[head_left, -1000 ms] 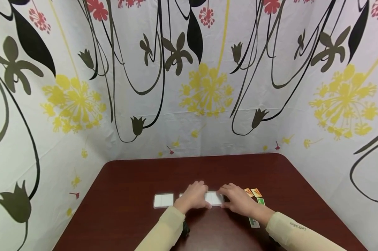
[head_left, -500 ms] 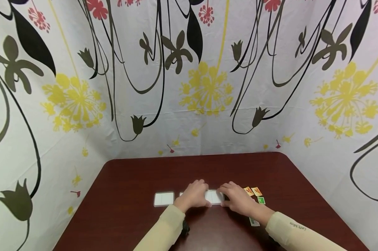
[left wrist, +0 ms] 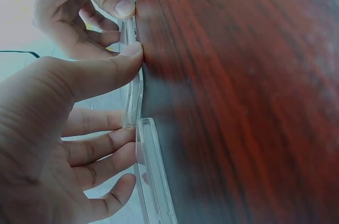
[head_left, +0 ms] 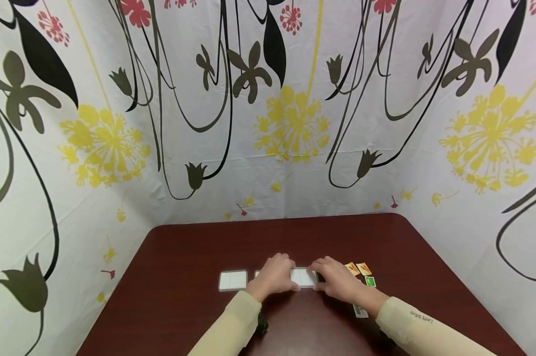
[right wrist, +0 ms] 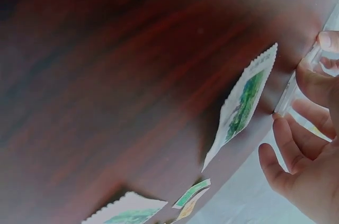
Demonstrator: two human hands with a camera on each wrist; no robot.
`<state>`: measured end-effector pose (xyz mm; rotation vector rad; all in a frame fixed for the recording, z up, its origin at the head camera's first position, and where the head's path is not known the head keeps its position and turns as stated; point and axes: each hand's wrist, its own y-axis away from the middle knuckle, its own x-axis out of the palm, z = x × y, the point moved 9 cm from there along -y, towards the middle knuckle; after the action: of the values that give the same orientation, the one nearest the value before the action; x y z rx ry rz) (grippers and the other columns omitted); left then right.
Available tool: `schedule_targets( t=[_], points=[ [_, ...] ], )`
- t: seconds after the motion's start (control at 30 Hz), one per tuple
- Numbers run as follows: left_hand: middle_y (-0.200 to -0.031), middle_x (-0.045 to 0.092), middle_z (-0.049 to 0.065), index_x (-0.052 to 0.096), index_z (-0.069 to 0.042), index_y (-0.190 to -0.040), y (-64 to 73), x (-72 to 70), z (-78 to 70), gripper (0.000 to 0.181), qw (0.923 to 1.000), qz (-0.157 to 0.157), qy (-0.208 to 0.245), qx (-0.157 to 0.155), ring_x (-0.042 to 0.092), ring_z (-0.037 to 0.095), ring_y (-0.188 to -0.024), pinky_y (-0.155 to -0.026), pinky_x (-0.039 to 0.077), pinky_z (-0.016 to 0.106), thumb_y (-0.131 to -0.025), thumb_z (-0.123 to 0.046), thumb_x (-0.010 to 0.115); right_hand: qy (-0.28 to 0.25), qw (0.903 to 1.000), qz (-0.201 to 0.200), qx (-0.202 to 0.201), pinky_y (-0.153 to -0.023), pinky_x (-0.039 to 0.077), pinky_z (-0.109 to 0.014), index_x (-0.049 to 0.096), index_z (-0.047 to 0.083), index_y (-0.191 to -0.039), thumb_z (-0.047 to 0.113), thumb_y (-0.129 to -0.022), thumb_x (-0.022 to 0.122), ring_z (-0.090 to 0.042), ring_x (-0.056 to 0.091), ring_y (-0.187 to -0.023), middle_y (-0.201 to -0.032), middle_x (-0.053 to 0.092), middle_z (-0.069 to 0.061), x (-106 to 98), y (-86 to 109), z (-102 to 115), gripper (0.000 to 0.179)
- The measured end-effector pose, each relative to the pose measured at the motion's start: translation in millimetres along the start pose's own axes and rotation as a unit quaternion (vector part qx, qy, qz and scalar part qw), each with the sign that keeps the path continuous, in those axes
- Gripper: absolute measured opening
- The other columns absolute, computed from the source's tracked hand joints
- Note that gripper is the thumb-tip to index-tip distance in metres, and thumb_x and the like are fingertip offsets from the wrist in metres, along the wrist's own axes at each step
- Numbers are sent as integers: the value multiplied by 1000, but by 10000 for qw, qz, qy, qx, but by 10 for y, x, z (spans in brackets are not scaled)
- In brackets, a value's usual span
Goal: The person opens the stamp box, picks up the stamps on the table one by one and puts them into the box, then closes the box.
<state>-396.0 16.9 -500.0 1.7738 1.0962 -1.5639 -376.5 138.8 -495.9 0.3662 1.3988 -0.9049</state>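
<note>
Next to nothing had moved since the frame half a second earlier: the table sat a touch higher in the head view, and both hands kept their places. Between them, about midway between the table's left and right edges and short of its far edge, lay a clear case with a white inside. The left hand and the right hand each pinched it, thumbs on the near side. A second case showed partly behind the left hand, and a third case lay toward the left edge. Toward the right edge were two orange stamps, a small green stamp and a larger stamp near the right sleeve. Flower-printed cloth hung beyond the far edge.
</note>
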Motion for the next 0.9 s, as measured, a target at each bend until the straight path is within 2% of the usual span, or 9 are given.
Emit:
schedule_targets(
  t=[0.23, 0.5, 0.6, 0.7, 0.83, 0.9],
  points=[
    [-90, 62, -1, 76, -11, -102, -3, -34, 0, 48, 9996, 33, 266, -10, 56, 12, -77, -66, 48, 27, -75, -49, 88, -212, 9998, 59, 5, -75, 55, -36, 72, 12, -118, 22, -81, 86, -18, 64, -94, -112, 68, -2, -22, -2, -8, 40],
    [-86, 62, -4, 75, -13, -99, -15, -31, -10, 45, 9994, 67, 331, 18, 54, 12, -77, -66, 48, 28, -75, -49, 87, -408, 9986, 328, 53, -73, 54, -34, 71, 11, -122, 24, -82, 85, -19, 66, -96, -115, 68, -4, -27, -13, -35, 45],
    [-88, 62, -4, 76, -13, -100, -13, -23, -2, 47, 9995, 63, 296, -14, 55, 14, -80, -68, 49, 30, -75, -51, 87, -433, 9983, 389, 65, -74, 54, -34, 71, 11, -123, 25, -83, 85, -19, 66, -98, -117, 68, -3, -34, -10, -43, 45],
    [-92, 63, -4, 76, -14, -103, -2, -31, -6, 49, 9998, 44, 170, -52, 56, 16, -86, -76, 50, 35, -76, -54, 85, -508, 9978, 418, 81, -73, 54, -33, 72, 11, -123, 25, -83, 85, -19, 67, -98, -117, 68, -3, -60, -3, -44, 44],
    [-95, 63, -5, 76, -16, -106, 7, -75, -22, 52, 10000, -14, -3, -85, 54, 17, -92, -85, 49, 42, -76, -58, 83, -506, 9979, 394, 104, -72, 55, -33, 72, 13, -123, 25, -83, 85, -19, 67, -97, -118, 68, -2, -109, -1, -44, 43],
    [-94, 62, -5, 76, -15, -105, 6, -103, -25, 51, 9999, -41, -3, -105, 52, 17, -92, -86, 48, 43, -77, -57, 83, -445, 9984, 341, 106, -73, 55, -34, 73, 14, -123, 25, -82, 85, -18, 66, -98, -118, 68, 0, -136, -10, -46, 43]
  ],
)
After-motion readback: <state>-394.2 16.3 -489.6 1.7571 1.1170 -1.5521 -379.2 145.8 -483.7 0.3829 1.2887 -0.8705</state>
